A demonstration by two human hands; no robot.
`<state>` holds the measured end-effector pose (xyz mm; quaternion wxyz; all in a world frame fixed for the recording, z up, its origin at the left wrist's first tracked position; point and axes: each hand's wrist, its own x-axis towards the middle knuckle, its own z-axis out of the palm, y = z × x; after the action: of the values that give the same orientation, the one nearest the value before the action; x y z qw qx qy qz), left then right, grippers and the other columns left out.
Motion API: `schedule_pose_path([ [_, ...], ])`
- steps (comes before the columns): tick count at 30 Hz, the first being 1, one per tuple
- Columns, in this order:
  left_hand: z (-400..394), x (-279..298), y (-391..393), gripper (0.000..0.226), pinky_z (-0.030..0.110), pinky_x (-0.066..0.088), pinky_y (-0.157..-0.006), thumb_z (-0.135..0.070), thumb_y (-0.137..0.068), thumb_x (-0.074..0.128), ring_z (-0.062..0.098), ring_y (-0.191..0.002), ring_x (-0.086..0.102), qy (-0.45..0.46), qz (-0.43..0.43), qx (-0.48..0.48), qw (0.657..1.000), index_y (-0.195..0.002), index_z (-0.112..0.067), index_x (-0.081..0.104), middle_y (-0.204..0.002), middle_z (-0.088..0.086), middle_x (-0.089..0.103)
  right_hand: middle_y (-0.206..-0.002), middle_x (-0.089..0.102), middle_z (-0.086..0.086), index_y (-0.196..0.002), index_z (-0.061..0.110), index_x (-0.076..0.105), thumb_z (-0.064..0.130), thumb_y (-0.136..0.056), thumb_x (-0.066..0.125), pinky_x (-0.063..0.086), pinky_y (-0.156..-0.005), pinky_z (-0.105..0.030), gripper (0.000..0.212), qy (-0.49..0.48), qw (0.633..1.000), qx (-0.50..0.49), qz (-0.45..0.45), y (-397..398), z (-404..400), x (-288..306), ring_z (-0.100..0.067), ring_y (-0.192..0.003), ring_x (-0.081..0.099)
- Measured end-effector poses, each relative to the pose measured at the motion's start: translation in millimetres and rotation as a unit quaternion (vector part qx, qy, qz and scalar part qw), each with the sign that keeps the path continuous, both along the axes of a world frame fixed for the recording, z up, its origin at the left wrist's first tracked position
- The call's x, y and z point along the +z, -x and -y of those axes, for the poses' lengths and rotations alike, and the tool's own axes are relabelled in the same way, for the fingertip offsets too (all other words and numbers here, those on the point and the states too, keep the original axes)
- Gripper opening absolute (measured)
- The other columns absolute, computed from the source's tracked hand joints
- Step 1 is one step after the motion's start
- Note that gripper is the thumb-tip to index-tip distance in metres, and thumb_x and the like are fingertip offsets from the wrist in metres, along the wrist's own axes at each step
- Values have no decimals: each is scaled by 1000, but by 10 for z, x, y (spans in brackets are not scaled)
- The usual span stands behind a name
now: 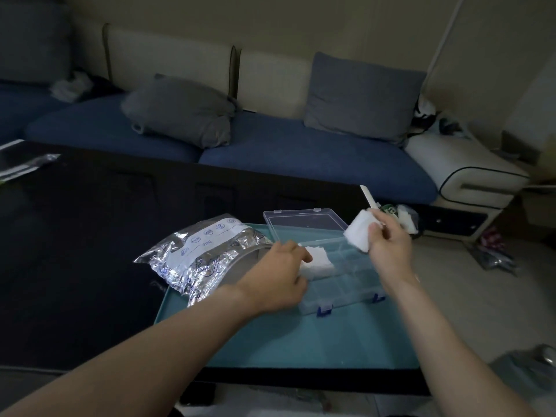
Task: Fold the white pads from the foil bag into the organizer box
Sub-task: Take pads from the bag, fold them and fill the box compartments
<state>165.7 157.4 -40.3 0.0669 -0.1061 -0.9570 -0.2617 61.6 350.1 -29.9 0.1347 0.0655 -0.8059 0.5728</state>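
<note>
A crinkled silver foil bag [201, 257] with a white label lies on the left part of a teal tray [301, 341]. To its right stands a clear organizer box [346, 281] with blue latches, its lid [304, 222] open toward the sofa. My left hand [279, 278] rests at the box's left end, its fingers on a stack of white pads [319, 261] in the box. My right hand [388, 245] is raised above the box's right side and pinches a folded white pad [359, 231].
The tray sits on a dark table [75, 251] in front of a blue sofa [301, 155] with grey cushions. A white bag of items [403, 216] lies past the table's far right corner. Clutter lies on the floor at the right.
</note>
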Motion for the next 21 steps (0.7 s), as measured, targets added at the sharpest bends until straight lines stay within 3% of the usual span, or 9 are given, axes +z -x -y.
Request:
schedule_pose_path([
  [3,-36,-142,29,52,36,25,-114,-31,-94,44,25,-131,30,96,29,-12,995,-141,-7,41,-140,8,42,-130,55,3,-140,20,52,10,-104,42,43,-86,-22,39,-102,991,62,67,5,147,-5,-11,-111,52],
  [5,-57,-189,41,59,45,24,-115,-39,-89,33,28,-135,25,137,48,-11,989,-138,-7,41,-141,10,40,-128,57,-3,-146,21,40,13,-105,39,40,-71,-21,42,-171,973,96,122,31,238,-31,-12,-97,55],
  [8,-47,-198,56,62,48,24,-114,-36,-80,28,29,-135,25,171,57,-4,984,-133,-8,43,-139,10,40,-116,55,-5,-149,16,29,6,-103,39,35,-61,-20,48,-260,945,113,163,54,318,-6,-10,-84,50],
  [13,3,-204,61,52,49,24,-113,-33,-85,36,28,-131,29,199,46,-11,979,-131,-10,44,-135,9,40,-136,50,-15,-155,0,15,0,-98,43,39,-90,-28,63,-355,903,98,221,92,361,42,-26,-120,52],
  [16,-5,-207,62,59,49,26,-110,-37,-78,28,28,-128,32,220,30,-17,975,-128,-11,46,-132,9,42,-137,51,-18,-155,-6,0,3,-100,41,42,-92,-32,70,-382,884,98,252,128,380,22,-28,-117,55],
  [18,-15,-215,70,59,47,28,-109,-36,-75,26,28,-125,33,225,21,-17,974,-125,-12,47,-130,9,44,-147,43,-18,-155,-3,-9,6,-101,40,38,-105,-35,73,-393,877,93,260,160,386,-9,-30,-127,48],
  [21,-28,-214,72,56,47,30,-106,-35,-74,26,28,-122,35,235,18,-15,972,-121,-12,47,-126,8,45,-150,41,-18,-157,1,-4,8,-101,43,37,-108,-36,74,-397,876,78,262,176,396,-57,-32,-133,45],
])
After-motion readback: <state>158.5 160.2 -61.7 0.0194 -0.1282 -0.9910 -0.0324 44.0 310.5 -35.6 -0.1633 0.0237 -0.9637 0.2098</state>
